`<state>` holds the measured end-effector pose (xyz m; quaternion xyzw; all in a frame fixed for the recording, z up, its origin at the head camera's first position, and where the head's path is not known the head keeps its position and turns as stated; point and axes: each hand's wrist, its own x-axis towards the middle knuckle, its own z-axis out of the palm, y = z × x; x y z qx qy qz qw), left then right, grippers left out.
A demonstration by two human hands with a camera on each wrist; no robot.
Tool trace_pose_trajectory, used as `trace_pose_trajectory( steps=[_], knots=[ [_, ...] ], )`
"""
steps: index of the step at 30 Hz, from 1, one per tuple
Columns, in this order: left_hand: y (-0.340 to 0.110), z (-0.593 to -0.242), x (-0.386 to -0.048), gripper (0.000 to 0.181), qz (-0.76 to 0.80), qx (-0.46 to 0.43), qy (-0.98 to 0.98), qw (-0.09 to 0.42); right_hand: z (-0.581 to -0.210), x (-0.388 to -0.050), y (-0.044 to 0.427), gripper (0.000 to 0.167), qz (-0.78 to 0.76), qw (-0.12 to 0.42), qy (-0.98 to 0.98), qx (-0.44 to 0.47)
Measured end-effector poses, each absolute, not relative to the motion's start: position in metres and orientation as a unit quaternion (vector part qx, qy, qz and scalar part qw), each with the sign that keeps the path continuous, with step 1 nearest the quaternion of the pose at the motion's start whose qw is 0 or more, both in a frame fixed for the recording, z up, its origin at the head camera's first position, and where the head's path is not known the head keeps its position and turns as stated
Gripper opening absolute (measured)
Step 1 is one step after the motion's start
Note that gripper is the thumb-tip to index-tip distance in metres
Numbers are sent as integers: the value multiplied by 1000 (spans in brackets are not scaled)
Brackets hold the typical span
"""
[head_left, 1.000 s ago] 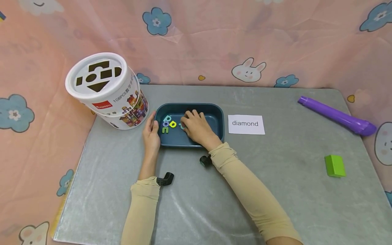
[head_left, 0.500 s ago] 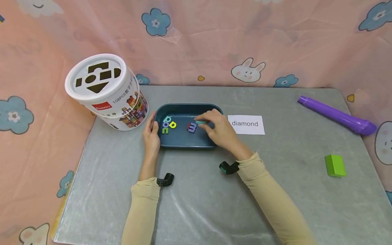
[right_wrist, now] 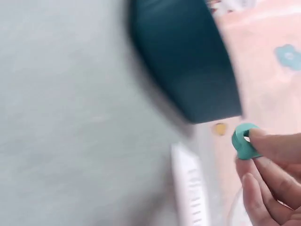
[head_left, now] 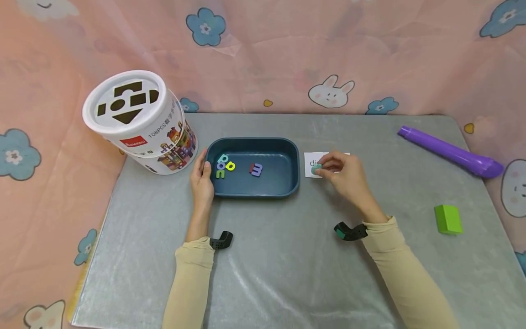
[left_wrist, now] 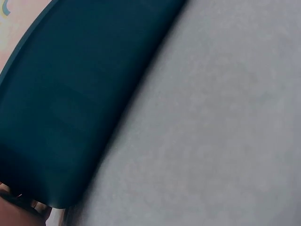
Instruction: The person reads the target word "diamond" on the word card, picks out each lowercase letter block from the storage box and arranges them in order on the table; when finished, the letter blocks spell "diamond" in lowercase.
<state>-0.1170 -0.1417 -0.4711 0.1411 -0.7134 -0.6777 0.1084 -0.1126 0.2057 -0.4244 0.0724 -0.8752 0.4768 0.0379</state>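
My left hand (head_left: 202, 180) holds the left end of a dark blue tray (head_left: 263, 189), its thumb near the rim. Only a bit of that hand shows at the bottom corner of the left wrist view. Between thumb and fingers, my right hand (head_left: 345, 176) pinches a teal letter piece (right_wrist: 242, 141) with a hole in it, above the white card (head_left: 309, 170). The hand hides most of the printed word. Inside the tray, a light teal letter (head_left: 223, 158), a yellow letter (head_left: 231, 166) and a green n (head_left: 220, 174) lie with a purple ring-shaped letter. A purple m (head_left: 256, 170) overlaps a red piece.
A white lidded bucket (head_left: 152, 132) with shaped holes stands left of the tray. On the right of the grey table (head_left: 263, 256) lie a purple microphone-shaped object (head_left: 449, 152) and a green block (head_left: 448, 219). A pink patterned cloth (head_left: 263, 55) hangs behind.
My right hand has lifted the teal letter out of the tray and carried it right, over the card. The purple m and red piece are uncovered. The left hand stays at the tray.
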Motion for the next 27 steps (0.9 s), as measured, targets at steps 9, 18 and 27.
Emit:
trace_pose_trajectory(
  steps=[9,18,27],
  knots=[
    [-142,-472,-118,45,-678,139,-712,119,-456,-102,203,20,450,-61,-889,58],
    [-141,-472,-118,44,-681,143,-708,119,-460,-102,196,21,399,-46,-914,61],
    [-141,-471,-118,45,-681,140,-708,120,-444,-102,180,22,391,34,-916,84]
  ],
)
